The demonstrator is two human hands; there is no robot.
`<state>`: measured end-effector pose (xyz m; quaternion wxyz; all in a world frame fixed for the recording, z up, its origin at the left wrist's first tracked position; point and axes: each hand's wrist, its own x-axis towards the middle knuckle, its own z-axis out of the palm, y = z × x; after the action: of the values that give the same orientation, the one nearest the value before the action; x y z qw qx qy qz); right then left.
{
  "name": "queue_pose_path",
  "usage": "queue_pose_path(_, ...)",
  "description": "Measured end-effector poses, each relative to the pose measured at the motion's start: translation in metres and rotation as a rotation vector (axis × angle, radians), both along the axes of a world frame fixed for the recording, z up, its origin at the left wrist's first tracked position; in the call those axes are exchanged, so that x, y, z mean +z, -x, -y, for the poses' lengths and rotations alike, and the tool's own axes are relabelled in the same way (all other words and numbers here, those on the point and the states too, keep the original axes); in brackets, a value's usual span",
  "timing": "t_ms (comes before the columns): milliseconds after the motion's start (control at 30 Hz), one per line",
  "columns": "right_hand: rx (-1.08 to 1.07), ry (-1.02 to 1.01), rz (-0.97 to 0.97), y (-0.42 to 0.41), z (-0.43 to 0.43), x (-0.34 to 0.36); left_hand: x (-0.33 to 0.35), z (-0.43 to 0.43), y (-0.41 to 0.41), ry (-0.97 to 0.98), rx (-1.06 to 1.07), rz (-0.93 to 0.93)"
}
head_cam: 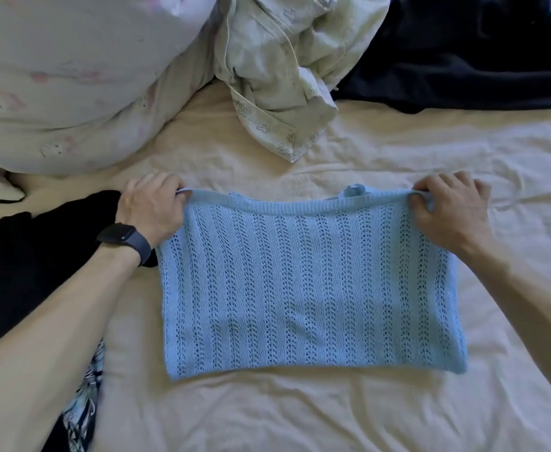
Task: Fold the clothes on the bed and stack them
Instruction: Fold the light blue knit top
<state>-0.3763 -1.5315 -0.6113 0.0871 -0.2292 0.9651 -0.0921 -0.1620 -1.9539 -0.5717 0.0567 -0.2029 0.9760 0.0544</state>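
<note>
Your left forearm [55,321], with a dark watch [122,238] at the wrist, comes in nearest you, over the cream sheet [267,419]. The blue knit top [310,288] lies flat on that sheet in front of you, roughly a rectangle. Your left hand [152,207] and right hand [450,208] each pinch one far corner, fingers curled round the ribbed edge.

To fold it well, I judge, lift both corners level with an even pull. Lay the ribbed edge on the near edge so the sides line up, then smooth it.

Counted:
- one blue knit top
- one pale printed garment [277,70], crumpled beyond it
- one black garment [23,272] at your left
- one dark garment [463,60] far right
- one patterned piece [85,402] under your left arm
- one pillow [72,76]
</note>
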Motion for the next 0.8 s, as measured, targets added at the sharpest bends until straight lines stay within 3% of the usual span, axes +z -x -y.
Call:
queue_pose_path(233, -0.242, 0.075, 0.006, -0.013, 0.016, -0.005, -0.023, -0.031, -0.008, 0.012, 0.289, -0.035)
queue_pose_path(400, -0.598, 0.215, 0.100, -0.078, -0.003, 0.014, -0.025, -0.111, -0.064, -0.051, 0.628, -0.296)
queue_pose_path(500, -0.810, 0.179, 0.200, -0.125, -0.034, 0.021, -0.020, -0.148, -0.101, -0.211, 1.005, -0.229)
queue_pose_path(567, -0.890, 0.175, 0.315, -0.144, -0.053, 0.023, -0.015, -0.156, -0.118, -0.282, 1.144, -0.135)
queue_pose_path(667, -0.825, 0.078, 0.413, -0.154, -0.067, 0.024, -0.005, -0.152, -0.134, -0.313, 1.148, -0.125)
queue_pose_path(800, -0.642, 0.034, 0.270, -0.148, -0.072, 0.026, 0.005, -0.136, -0.148, -0.281, 0.997, -0.162)
